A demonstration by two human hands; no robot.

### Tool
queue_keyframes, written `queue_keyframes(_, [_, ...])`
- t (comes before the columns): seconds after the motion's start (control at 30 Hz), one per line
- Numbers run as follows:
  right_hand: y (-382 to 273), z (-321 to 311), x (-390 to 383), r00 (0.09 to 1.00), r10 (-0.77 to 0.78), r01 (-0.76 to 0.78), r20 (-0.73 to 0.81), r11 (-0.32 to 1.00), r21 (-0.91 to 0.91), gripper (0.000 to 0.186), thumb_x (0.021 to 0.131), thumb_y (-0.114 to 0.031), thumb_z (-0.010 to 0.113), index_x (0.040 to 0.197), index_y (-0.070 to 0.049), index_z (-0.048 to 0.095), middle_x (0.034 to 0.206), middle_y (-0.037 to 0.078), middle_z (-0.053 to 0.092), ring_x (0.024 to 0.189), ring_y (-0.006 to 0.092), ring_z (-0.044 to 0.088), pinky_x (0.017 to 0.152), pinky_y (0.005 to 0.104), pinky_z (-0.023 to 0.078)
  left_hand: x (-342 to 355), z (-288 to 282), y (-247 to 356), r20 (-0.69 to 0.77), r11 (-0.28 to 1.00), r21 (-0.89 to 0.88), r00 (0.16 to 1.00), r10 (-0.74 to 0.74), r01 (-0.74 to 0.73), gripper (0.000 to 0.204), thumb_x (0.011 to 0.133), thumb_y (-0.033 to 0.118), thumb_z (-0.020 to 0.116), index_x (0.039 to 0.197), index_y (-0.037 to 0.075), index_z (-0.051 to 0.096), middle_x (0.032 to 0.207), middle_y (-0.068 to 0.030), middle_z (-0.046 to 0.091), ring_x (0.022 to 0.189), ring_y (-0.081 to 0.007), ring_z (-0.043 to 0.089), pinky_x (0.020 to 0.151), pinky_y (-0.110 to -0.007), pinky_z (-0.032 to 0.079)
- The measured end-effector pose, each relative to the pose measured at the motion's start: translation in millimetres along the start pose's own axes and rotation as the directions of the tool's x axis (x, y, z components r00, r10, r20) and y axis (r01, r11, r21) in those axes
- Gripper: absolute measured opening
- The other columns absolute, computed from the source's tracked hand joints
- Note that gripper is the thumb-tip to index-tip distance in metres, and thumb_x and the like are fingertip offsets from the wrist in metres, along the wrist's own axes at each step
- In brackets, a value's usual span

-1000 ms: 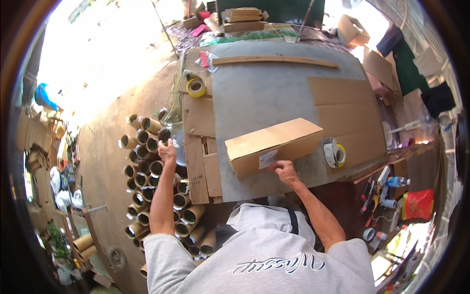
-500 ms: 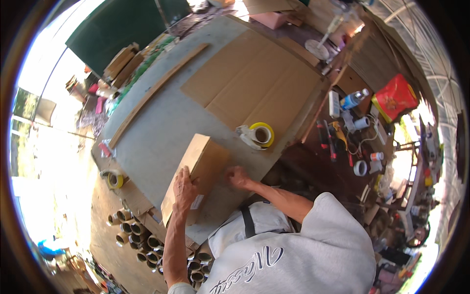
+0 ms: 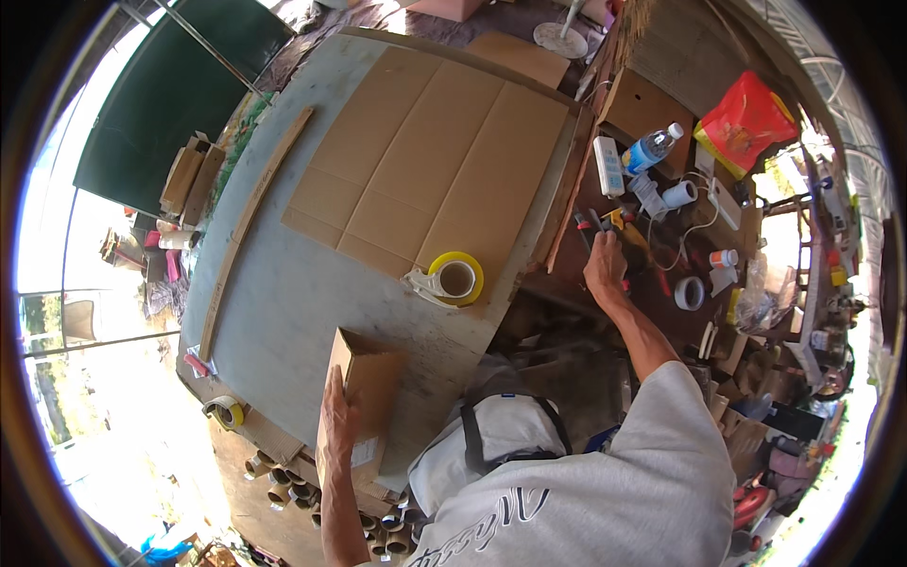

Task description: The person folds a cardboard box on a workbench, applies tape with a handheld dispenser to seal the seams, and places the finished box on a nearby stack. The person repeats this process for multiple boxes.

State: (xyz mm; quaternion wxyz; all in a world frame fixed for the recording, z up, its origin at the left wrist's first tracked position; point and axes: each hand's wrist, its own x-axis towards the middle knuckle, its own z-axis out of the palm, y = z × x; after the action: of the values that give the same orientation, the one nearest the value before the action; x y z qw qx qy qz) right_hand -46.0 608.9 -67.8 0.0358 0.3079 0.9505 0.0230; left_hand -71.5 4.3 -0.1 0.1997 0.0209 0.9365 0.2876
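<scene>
A narrow brown cardboard box [image 3: 378, 378] stands at the near edge of the grey table, with a white label low on its side. Along its left side lies my left hand [image 3: 338, 411], fingers stretched out against the cardboard. My right hand [image 3: 606, 263] is over the dark side table at the right, fingers pressed together among hand tools. Close to its fingertips are a tool with a black and red handle [image 3: 585, 227] and an orange-yellow handled one [image 3: 619, 219]. Whatever the fingers pinch is hidden by the hand.
A tape dispenser [image 3: 453, 277] with a yellow-rimmed roll sits near a flat cardboard sheet [image 3: 425, 161]. A wooden strip [image 3: 250, 227] lies along the left. The side table also holds a bottle [image 3: 652, 148], a red bag [image 3: 746, 123] and a tape roll [image 3: 689, 293]. Cardboard tubes [image 3: 279, 494] are stacked below.
My right hand has left the box's side and reached right to the tools on the side table. The box has shifted nearer to me, with my left hand still on it.
</scene>
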Motion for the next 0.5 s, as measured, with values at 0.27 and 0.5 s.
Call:
queue_keyframes(0.27, [51,37,1,0.999,-0.019,0.016,-0.039,0.997,-0.073,0.026,0.094,-0.008,0.065,0.120,-0.007,0.062,0.109,0.014,0.066,0.106,0.0357,0.067,0.082,0.0495,0.060,-26,-12,8,0.002,0.992,0.125,0.999,0.037,-0.037,0.073,0.088,0.016,0.078,0.153,0.000,0.048,0.153,-0.0262,0.053,0.141,-0.0429,0.051,0.118,-0.047,0.041])
queue_keyframes(0.5, [52,8,-11,0.987,-0.029,0.087,-0.161,0.928,0.364,0.022,0.098,-0.010,0.057,0.117,0.000,0.062,0.096,0.013,0.068,0.096,0.0309,0.068,0.081,0.0477,0.056,-27,-5,-6,-0.054,0.985,0.141,0.993,0.104,-0.096,0.067,0.092,0.011,0.070,0.154,-0.001,0.047,0.154,-0.0269,0.052,0.143,-0.0446,0.049,0.119,-0.049,0.040])
